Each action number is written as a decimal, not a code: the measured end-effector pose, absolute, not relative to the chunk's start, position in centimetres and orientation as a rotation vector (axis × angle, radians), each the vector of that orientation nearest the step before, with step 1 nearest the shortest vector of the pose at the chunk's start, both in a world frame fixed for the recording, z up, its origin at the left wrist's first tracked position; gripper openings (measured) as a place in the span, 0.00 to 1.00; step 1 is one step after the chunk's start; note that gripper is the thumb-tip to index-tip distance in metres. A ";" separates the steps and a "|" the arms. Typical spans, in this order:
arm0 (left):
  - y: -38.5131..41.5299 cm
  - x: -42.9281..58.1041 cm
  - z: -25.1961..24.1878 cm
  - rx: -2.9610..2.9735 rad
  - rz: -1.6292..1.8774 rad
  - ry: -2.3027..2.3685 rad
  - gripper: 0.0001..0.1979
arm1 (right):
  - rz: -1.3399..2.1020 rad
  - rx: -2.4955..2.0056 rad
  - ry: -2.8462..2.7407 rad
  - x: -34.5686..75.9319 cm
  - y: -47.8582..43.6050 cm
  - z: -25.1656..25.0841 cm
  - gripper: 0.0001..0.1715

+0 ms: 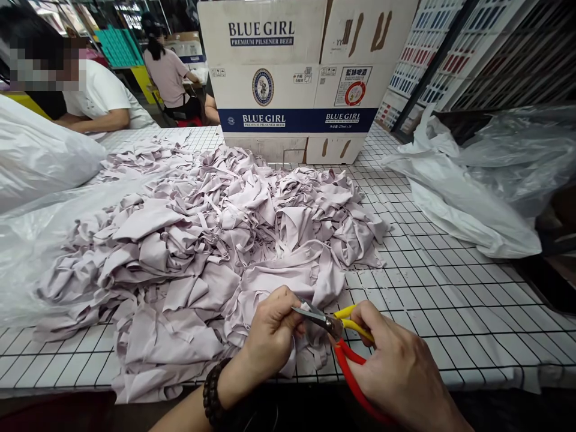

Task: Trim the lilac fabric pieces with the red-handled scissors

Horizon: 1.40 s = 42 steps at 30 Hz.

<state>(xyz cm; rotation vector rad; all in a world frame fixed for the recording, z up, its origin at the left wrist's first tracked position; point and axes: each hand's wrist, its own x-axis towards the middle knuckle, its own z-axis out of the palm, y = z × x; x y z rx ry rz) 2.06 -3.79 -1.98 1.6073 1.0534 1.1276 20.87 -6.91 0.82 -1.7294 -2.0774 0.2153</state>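
My left hand (270,333), with a dark bead bracelet on its wrist, pinches a pale lilac fabric piece (310,273) at the near edge of the table. My right hand (398,372) grips small scissors (335,330) with red and yellow handles; their blades point left and meet the fabric right at my left fingertips. A large heap of the same lilac fabric pieces (202,240) spreads across the white gridded table (450,300) beyond both hands.
A stack of Blue Girl beer cartons (297,78) stands at the table's far side. White plastic bags lie at the left (40,156) and right (477,198). One person in white (96,96) sits far left, another (168,75) further back.
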 end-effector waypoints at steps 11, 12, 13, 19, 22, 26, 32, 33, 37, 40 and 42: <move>-3.7 2.1 -2.0 1.482 1.102 0.994 0.16 | 0.221 -1.707 -2.088 21.1 -6.9 0.4 0.20; -3.7 2.1 -2.0 1.474 1.100 0.992 0.16 | 0.221 -1.712 -2.091 21.1 -6.9 0.4 0.20; -3.7 2.1 -1.9 1.467 1.097 0.988 0.16 | 0.222 -1.717 -2.095 21.1 -6.9 0.3 0.20; -3.7 2.2 -1.6 1.416 1.091 0.964 0.16 | 0.219 -1.685 -2.100 21.1 -6.8 0.3 0.22; -3.7 2.2 -1.5 1.387 1.081 0.955 0.17 | 0.230 -1.654 -2.108 21.2 -6.7 0.3 0.22; -3.7 2.0 -1.5 1.367 1.069 0.938 0.17 | 0.249 -1.614 -2.112 21.3 -6.5 0.2 0.23; -3.8 1.9 -1.7 1.315 1.035 0.905 0.18 | 0.368 -1.606 -2.087 21.6 -6.4 -0.1 0.21; -3.8 1.8 -1.8 1.305 1.026 0.900 0.18 | 0.416 -1.608 -2.073 21.7 -6.4 -0.2 0.21; -3.7 1.8 -1.9 1.252 0.999 0.887 0.20 | 0.710 -1.627 -1.962 21.7 -6.4 -0.7 0.20; -3.6 1.9 -1.8 1.221 0.974 0.897 0.21 | 1.029 -1.679 -1.679 21.9 -6.1 -1.0 0.23; -3.7 1.7 -1.7 1.196 0.940 0.896 0.21 | 1.215 -1.670 -1.390 22.2 -5.9 -1.1 0.24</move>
